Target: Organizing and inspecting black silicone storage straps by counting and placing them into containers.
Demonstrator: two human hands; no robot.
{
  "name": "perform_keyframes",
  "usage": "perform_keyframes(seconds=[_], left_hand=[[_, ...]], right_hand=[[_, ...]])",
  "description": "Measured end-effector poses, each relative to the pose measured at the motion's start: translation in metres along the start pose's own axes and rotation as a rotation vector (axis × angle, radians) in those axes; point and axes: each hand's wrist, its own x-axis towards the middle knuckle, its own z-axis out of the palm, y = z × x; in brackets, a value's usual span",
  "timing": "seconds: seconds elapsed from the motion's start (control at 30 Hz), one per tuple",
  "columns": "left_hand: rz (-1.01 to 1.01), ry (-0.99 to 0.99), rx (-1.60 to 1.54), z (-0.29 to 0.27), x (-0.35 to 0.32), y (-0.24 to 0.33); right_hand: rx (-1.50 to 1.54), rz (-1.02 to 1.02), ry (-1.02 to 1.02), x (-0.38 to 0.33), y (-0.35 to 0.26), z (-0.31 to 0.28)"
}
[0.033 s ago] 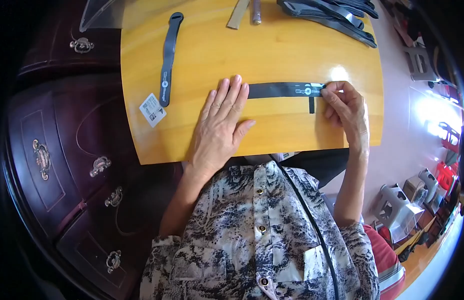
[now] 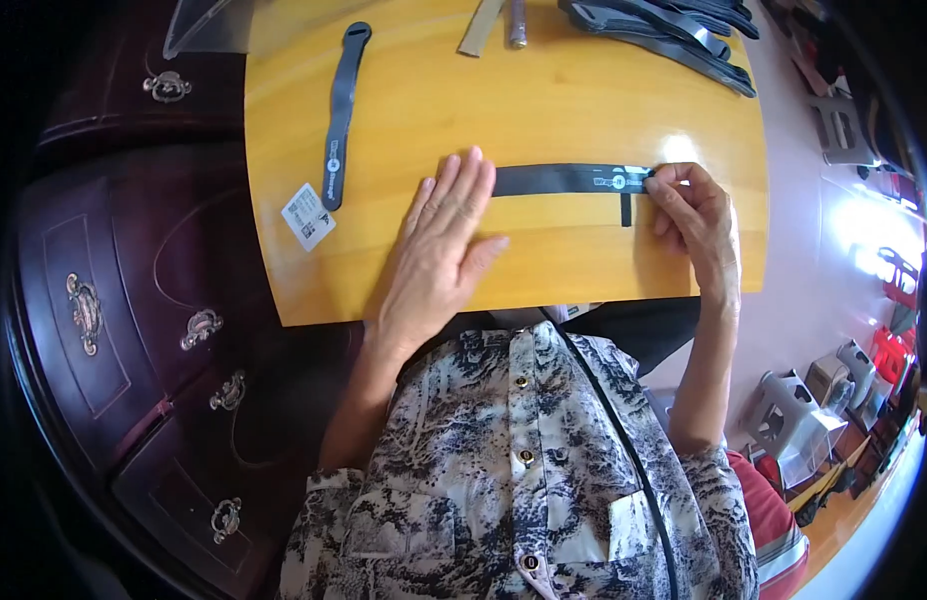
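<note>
A black strap (image 2: 554, 179) with white printing near its right end lies crosswise on the yellow wooden table (image 2: 464, 110). Over its left end rests my left hand (image 2: 439, 240), fingers stretched and side by side, thumb apart; what lies beneath the palm is hidden. My right hand (image 2: 694, 205) pinches the strap's right end between thumb and fingers. A short black strip (image 2: 626, 210) sticks out below the strap, close to the right hand. Farther left lies a second black strap (image 2: 343, 110) with a slotted end, and beside it a white label (image 2: 309, 216).
Several black straps (image 2: 664, 35) are heaped at the table's far right. A tan strip (image 2: 480, 28) and a slim purplish stick (image 2: 518, 25) lie at the far edge. Dark drawers (image 2: 94, 310) stand to the left; grey plastic stools (image 2: 784, 410) are on the right.
My left hand has tilted slightly, its palm turning a little onto its edge. The right hand keeps its pinch, and the view has shifted slightly.
</note>
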Motion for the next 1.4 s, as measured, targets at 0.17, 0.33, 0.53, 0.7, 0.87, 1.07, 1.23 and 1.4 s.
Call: perform_keyframes(seconds=[0.17,0.33,0.53,0.7,0.87,1.07,1.23,1.4], left_hand=[[-0.141,0.453,-0.204,-0.014,-0.008,-0.021],[-0.079,0.359,0.116,-0.021,-0.021,-0.017],[0.059,0.245,0.155,-0.008,-0.003,0.005],[0.041,-0.022,0.234,0.01,0.001,0.011],[0.03,-0.097,0.355,0.013,-0.002,0.012],[0.031,-0.088,0.331,0.009,-0.004,0.01],[0.037,-0.095,0.301,0.008,-0.001,0.01],[0.032,-0.096,0.291,0.007,-0.003,0.01]], right_hand=[[0.025,-0.117,0.096,-0.015,0.0,-0.007],[-0.128,-0.375,0.146,-0.032,-0.008,0.013],[-0.612,-0.82,-0.036,-0.037,-0.018,0.051],[-0.796,-0.827,-0.145,-0.03,-0.012,0.084],[-0.926,-0.783,-0.207,-0.027,-0.003,0.071],[-0.94,-0.651,-0.092,-0.027,0.011,0.033],[-0.922,-0.583,-0.016,-0.029,0.013,0.021],[-0.927,-0.589,-0.014,-0.029,0.012,0.024]])
